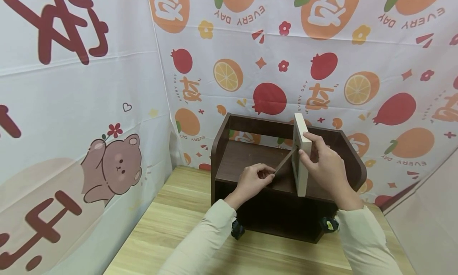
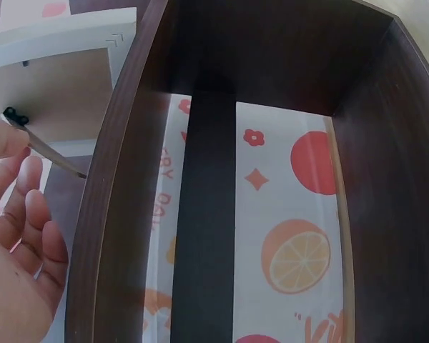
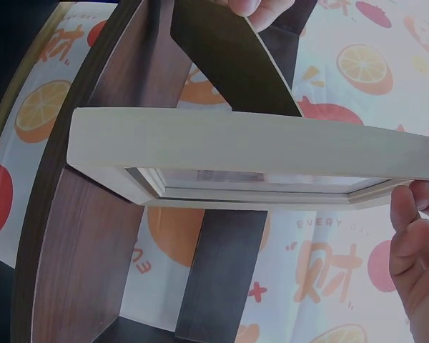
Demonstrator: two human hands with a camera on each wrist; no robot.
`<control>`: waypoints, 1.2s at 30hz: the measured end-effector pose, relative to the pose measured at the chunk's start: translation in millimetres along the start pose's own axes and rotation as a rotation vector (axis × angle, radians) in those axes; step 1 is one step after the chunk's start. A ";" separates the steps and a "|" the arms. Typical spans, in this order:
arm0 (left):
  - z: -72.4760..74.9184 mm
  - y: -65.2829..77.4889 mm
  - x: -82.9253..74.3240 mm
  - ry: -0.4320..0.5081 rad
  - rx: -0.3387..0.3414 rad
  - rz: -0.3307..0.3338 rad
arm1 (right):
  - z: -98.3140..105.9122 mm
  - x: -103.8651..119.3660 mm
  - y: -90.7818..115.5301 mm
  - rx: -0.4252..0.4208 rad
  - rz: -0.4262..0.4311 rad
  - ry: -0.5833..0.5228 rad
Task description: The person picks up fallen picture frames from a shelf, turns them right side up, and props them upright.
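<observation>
"What do the left fingers have?"

"The outer end of a thin stand flap, clamped in a pinch. It slants away from them to the back of a pale picture frame."

"And the right fingers?"

"Clamped on that frame's edge — it stands upright between the two sets of fingers, close under the right ones."

"Is it resting on anything?"

"I can't tell whether its lower edge touches the dark shelf beneath both sets of fingers."

"What else is around?"

"The wooden table, lower than the fingers, carries the shelf — and beyond them hangs a fruit-printed cloth."
</observation>
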State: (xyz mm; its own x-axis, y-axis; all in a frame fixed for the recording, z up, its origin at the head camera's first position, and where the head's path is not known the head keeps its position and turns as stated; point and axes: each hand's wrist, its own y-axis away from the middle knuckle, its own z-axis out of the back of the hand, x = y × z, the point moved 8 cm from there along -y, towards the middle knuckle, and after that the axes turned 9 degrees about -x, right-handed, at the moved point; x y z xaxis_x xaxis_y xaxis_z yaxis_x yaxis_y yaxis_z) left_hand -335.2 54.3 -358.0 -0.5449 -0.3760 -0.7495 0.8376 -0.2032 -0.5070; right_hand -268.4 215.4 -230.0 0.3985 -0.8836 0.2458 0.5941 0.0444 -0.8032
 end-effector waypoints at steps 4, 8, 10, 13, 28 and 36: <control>0.4 0.3 1.9 0.001 0.003 0.011 | -3.5 3.1 -0.9 0.023 0.004 0.003; 0.6 0.8 3.8 -0.002 0.004 0.020 | -6.3 6.5 -1.7 0.037 0.011 0.003; 0.7 1.5 4.6 -0.005 0.005 0.023 | -7.5 8.5 -1.9 0.045 0.016 0.004; 1.1 2.1 4.9 -0.006 0.007 0.022 | -8.8 11.4 -2.3 0.053 0.028 0.007; 1.2 0.9 10.7 0.056 0.052 0.081 | -13.9 11.5 -2.4 0.104 0.022 0.018; 0.4 -3.2 15.8 0.076 0.087 0.135 | -15.0 12.7 -3.0 0.104 0.057 -0.019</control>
State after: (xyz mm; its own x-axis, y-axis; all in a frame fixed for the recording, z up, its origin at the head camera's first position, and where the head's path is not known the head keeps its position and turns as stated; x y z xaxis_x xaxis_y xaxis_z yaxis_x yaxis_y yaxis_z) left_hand -346.4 48.6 -368.1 -0.4258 -0.3361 -0.8401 0.9018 -0.2338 -0.3635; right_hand -275.6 197.0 -232.6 0.4457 -0.8696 0.2126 0.6395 0.1431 -0.7554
